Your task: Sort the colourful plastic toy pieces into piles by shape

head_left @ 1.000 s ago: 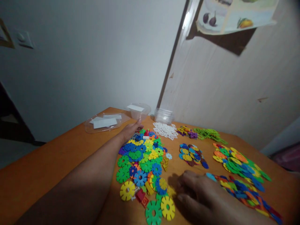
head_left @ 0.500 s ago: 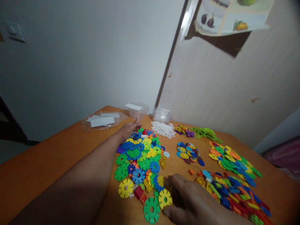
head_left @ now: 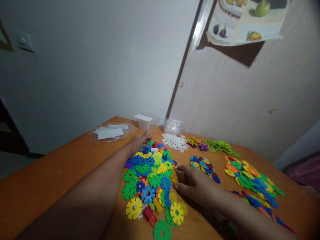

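Observation:
A mixed pile of notched plastic discs (head_left: 143,168) in green, blue and yellow lies in front of me, with a few building bricks (head_left: 148,213) at its near end. My left hand (head_left: 138,143) rests at the pile's far left side, thumb stretched out; its other fingers are partly hidden. To the right of the pile, my right hand (head_left: 196,181) is held low with fingers curved and a gap between thumb and forefinger. Close to its fingertips are a small pale flower-shaped piece (head_left: 178,170) and a yellow openwork piece (head_left: 174,176).
Sorted heaps lie to the right: white lattice pieces (head_left: 175,142), green pieces (head_left: 220,146), small round discs (head_left: 202,165), larger notched discs (head_left: 250,173) and bricks partly under my right arm. Clear plastic containers (head_left: 174,126) and a clear lid with paper slips (head_left: 110,131) stand at the back.
My right hand has moved forward, from the near yellow disc to beside the pale flower-shaped piece. The left hand stays at the pile's far side. The view has tilted slightly.

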Demonstrator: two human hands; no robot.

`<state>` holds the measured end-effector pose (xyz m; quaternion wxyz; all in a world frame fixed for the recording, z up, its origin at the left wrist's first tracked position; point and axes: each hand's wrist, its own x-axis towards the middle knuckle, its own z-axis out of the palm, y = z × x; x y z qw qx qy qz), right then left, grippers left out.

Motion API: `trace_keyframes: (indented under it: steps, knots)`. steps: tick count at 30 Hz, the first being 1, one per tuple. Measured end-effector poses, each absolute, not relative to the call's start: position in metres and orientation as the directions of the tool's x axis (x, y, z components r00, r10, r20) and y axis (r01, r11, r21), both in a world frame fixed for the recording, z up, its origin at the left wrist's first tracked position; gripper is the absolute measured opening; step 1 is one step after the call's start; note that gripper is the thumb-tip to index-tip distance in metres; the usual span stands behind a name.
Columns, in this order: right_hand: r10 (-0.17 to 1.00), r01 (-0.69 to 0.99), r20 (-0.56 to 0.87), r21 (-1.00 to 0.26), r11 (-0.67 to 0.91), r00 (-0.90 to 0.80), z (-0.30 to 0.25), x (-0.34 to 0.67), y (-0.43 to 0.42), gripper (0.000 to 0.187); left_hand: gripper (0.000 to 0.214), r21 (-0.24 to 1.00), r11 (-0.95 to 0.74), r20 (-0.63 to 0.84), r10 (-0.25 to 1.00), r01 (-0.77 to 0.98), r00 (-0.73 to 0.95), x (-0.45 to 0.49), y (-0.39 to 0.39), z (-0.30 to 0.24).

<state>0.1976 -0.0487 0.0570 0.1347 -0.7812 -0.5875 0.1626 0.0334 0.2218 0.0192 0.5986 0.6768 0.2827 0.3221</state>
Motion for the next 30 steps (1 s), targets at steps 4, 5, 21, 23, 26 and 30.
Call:
trace_keyframes:
  steps: [4,5,21,23,26,30]
  knots:
    - [0.953,0.856,-0.137,-0.418,-0.302,0.270,0.054,0.200,-0.041,0.044,0.094,0.993,-0.113,0.099,0.768,-0.018,0.633,0.034,0.224,0.016]
    - [0.950,0.852,-0.141,-0.420,-0.312,0.278,0.054,0.200,-0.041,0.044,0.093,0.994,-0.112,0.099,0.768,-0.020,0.633,0.034,0.225,0.015]
    - [0.963,0.965,0.077,-0.055,-0.255,0.259,0.081,0.239,-0.054,0.037,0.093,0.995,-0.105,0.085,0.790,-0.003,0.608,0.032,0.224,0.018]
    - [0.953,0.942,0.055,-0.177,-0.284,0.298,0.082,0.262,-0.052,0.044,0.095,0.995,-0.104,0.082,0.790,0.001,0.608,0.032,0.223,0.019]
    - [0.925,0.875,0.043,-0.343,-0.341,0.377,0.081,0.301,-0.044,0.057,0.096,0.994,-0.113,0.087,0.792,0.004,0.605,0.031,0.222,0.020]
    - [0.858,0.807,0.096,-0.406,-0.428,0.504,0.082,0.349,-0.029,0.062,0.093,0.995,-0.104,0.089,0.796,-0.011,0.599,0.032,0.223,0.018]
